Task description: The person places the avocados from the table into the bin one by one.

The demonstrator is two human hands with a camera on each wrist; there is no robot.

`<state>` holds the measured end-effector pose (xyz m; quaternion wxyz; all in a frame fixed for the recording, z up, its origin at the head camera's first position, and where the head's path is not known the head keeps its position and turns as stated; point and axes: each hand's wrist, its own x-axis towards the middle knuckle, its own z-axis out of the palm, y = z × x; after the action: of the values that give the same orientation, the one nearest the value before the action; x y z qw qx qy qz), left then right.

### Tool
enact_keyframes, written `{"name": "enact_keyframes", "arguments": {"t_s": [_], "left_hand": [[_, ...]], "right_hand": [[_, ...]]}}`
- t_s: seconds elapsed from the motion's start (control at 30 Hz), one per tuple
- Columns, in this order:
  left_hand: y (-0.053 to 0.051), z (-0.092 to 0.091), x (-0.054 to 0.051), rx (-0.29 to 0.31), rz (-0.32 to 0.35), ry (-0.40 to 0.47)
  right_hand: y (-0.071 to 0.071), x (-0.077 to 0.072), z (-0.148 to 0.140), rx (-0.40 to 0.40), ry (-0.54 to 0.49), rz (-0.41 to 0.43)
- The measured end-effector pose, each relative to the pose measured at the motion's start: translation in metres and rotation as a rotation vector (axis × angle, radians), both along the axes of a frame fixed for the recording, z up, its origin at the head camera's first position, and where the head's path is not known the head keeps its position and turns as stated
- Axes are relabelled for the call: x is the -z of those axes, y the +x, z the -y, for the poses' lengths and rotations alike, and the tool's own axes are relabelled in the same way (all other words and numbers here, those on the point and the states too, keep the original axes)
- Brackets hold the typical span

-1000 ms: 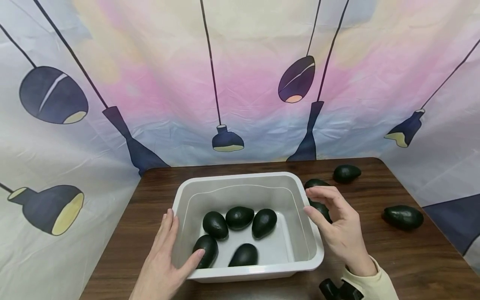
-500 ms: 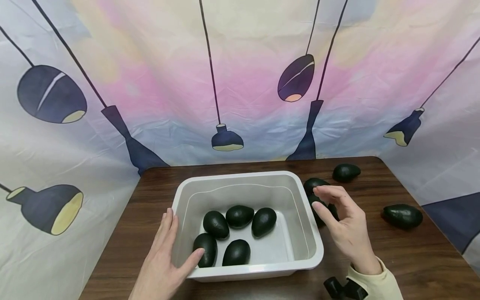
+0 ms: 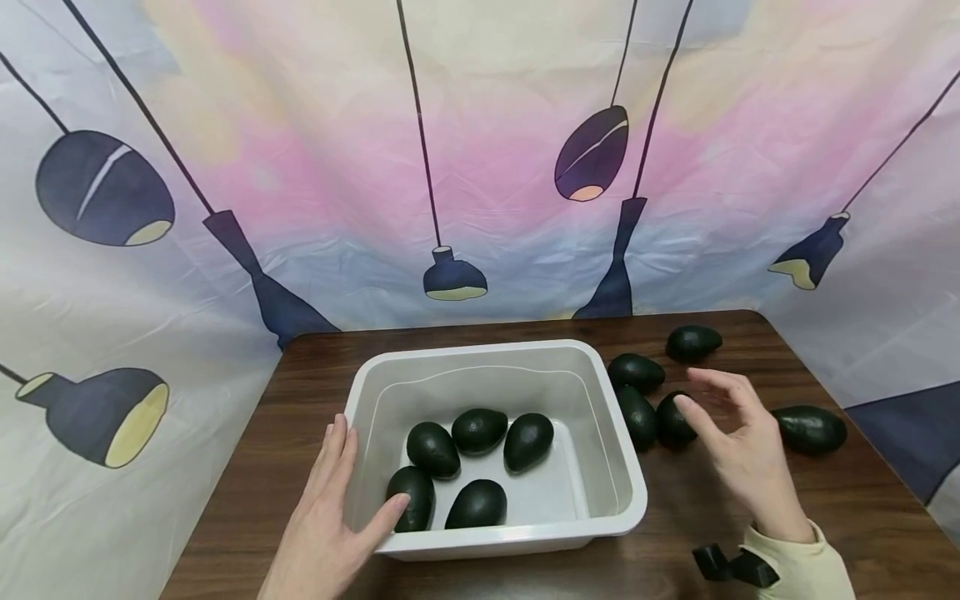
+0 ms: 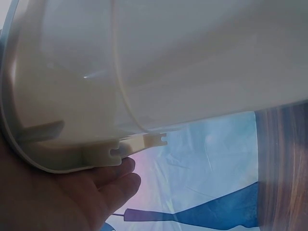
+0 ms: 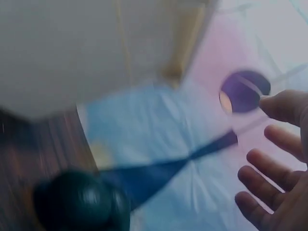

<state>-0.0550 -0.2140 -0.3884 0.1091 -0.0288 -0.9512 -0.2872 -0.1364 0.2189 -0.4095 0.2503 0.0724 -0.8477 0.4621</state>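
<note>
A light grey bin (image 3: 607,521) holds several dark green avocados, one of them an avocado (image 3: 477,504) near its front wall. My left hand (image 3: 322,517) rests on the bin's left rim with the thumb over the front left corner; in the left wrist view its fingers lie against the bin's outer side. My right hand (image 3: 746,454) is over the table right of the bin, fingers apart and slightly bent, holding nothing. Just left of its thumb lies an avocado (image 3: 675,419). The right wrist view is blurred, with the spread right hand (image 5: 279,168) and a dark avocado (image 5: 77,202) below.
Beside the bin's right wall are two avocados (image 3: 636,372) (image 3: 637,417). Another avocado (image 3: 693,343) lies at the back right, and one more avocado (image 3: 812,430) is right of my right hand. A printed cloth (image 3: 495,150) hangs behind the brown table (image 3: 240,492).
My right hand has moved right, away from the bin's rim, uncovering the avocados beside it. The front avocado in the bin has shifted slightly. My left hand stays in place.
</note>
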Motion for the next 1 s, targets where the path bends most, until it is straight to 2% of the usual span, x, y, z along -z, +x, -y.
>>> {"name": "enact_keyframes", "arguments": {"t_s": [0.23, 0.37, 0.63, 0.83, 1.0], "left_hand": [[0.000, 0.000, -0.001, -0.004, 0.008, -0.006], [0.000, 0.000, 0.000, -0.003, -0.002, 0.000], [0.000, 0.001, 0.000, -0.003, -0.006, 0.006], [0.000, 0.002, 0.001, 0.000, 0.001, 0.017], [0.001, 0.001, 0.001, 0.002, -0.010, 0.022]], "right_hand": [[0.000, 0.017, -0.043, 0.168, 0.067, 0.131], [-0.003, 0.023, -0.067, 0.229, 0.134, 0.212], [-0.020, 0.030, -0.122, 0.342, 0.224, 0.397], [-0.030, 0.055, -0.154, 0.331, 0.275, 0.464], [-0.032, 0.074, -0.164, 0.318, 0.282, 0.494]]}}
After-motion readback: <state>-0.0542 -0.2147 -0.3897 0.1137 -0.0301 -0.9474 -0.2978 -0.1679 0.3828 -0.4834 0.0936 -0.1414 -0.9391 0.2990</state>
